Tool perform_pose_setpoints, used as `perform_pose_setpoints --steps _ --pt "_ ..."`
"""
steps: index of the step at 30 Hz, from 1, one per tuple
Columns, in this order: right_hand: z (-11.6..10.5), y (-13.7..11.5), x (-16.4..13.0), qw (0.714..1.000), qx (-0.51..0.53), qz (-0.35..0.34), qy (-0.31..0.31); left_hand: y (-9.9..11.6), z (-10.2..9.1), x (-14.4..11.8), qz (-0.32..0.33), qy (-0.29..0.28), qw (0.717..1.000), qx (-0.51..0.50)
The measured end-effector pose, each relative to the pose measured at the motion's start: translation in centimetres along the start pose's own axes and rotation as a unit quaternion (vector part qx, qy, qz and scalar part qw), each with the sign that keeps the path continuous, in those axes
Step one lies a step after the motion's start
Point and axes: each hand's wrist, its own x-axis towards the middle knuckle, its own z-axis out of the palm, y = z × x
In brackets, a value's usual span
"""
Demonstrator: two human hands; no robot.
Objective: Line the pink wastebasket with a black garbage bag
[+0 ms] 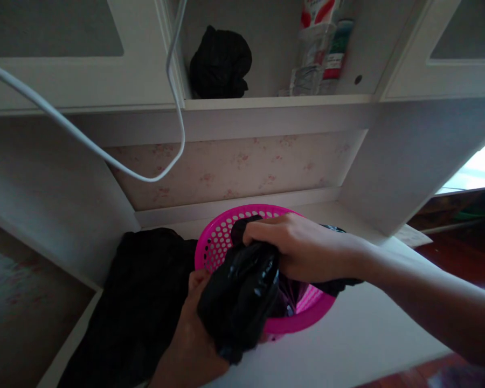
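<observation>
Down at the bottom edge, the left hand (194,334) comes up from below, palm turned away, fingers mostly hidden under a shiny black bundle (242,302); it cups that bundle from beneath, though whether the fingers are curled tight I cannot tell. Just to its left a dark heap of cloth (137,302) sprawls across the white desk top (367,334). Now the right hand (303,250): forearm sweeping in from the lower right, wrist level, knuckles up, fingers curled down and closed on the top of the black bundle. That bundle hangs over the near rim of a pink perforated basket (226,237), part inside and part spilling out toward the camera. The basket sits on the desk, close to the back wall with its faint flowered wallpaper (234,167). Higher up, a white cable (105,156) loops across the view. Farthest off, on the shelf, a second black cloth lump (220,63) sits beside some bottles and containers (321,48).
</observation>
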Motion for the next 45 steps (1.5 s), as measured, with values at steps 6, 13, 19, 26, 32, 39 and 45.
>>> perform_pose_setpoints --steps 6,13,19,26,32,39,45 --pt "1.6 3.7 0.5 0.974 -0.052 0.197 0.098 2.1 0.5 0.5 0.074 -0.029 0.997 0.002" --pt "1.0 2.8 0.9 0.977 -0.002 0.108 0.185 2.1 0.8 0.9 0.068 -0.046 0.997 -0.001" --pt "-1.0 0.8 1.8 0.96 -0.041 0.056 0.272 1.9 0.9 1.5 0.06 -0.002 0.998 0.016" --pt "0.4 3.0 2.7 0.982 -0.018 0.045 0.183 2.3 1.2 2.2 0.085 -0.037 0.995 0.029" --pt "1.5 5.1 3.7 0.967 -0.031 0.121 0.224 2.2 1.6 2.2 0.1 -0.066 0.993 0.021" --pt "1.5 6.9 4.2 0.925 -0.061 0.18 0.33 1.8 1.3 3.0 0.137 -0.109 0.982 0.073" --pt "0.9 4.3 2.2 0.948 0.027 0.058 0.313 0.0 1.6 3.0 0.131 -0.078 0.979 0.135"
